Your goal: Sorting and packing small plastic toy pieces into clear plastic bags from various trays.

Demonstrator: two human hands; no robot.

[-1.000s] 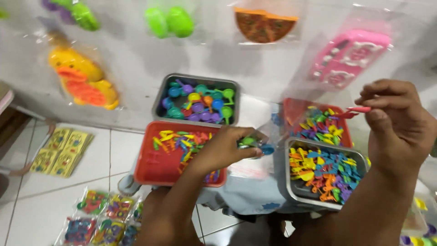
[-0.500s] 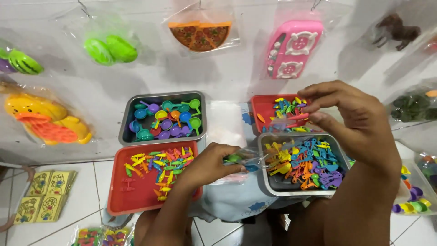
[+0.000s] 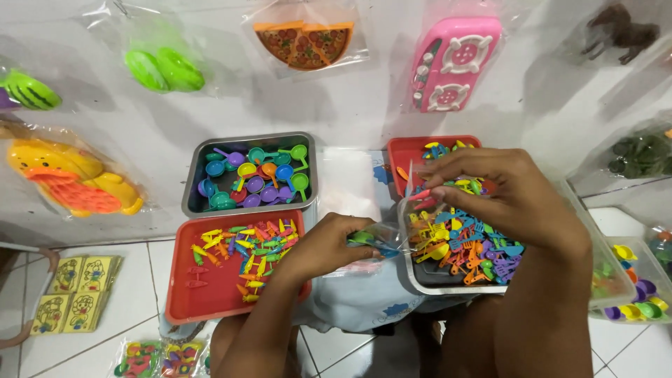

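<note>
A small clear plastic bag [image 3: 381,241] sits near the middle of the scene, pinched in the left hand [image 3: 325,246], whose fingers are curled closed around its near edge; green and blue toy pieces show through the plastic. The right hand [image 3: 500,199] is just to the right of the bag, its thumb and forefinger closed on a small red toy piece [image 3: 423,195] at the bag's open mouth.

Under the right hand sits a metal tray [image 3: 420,280] filled with a mix of tiny orange, blue, yellow and purple utensil-shaped pieces. Just beyond it, farther away, a red tray [image 3: 406,150] holds another heap of many-coloured small pieces, partly hidden by the right hand. To the left, a second metal tray [image 3: 192,189] holds little ladle-like scoops in green, blue, purple, yellow and orange. Nearer, touching it, a second red tray [image 3: 178,294] holds slim multicoloured pieces spread across its far half; its near half is bare.

At the far right edge a clear tub [image 3: 633,280] holds small cup-like pieces in yellow, purple and green. On the far wall hang bagged toys: a pink toy stove [image 3: 455,63], a toy pizza [image 3: 304,42] and a yellow duck toy [image 3: 70,178].
</note>
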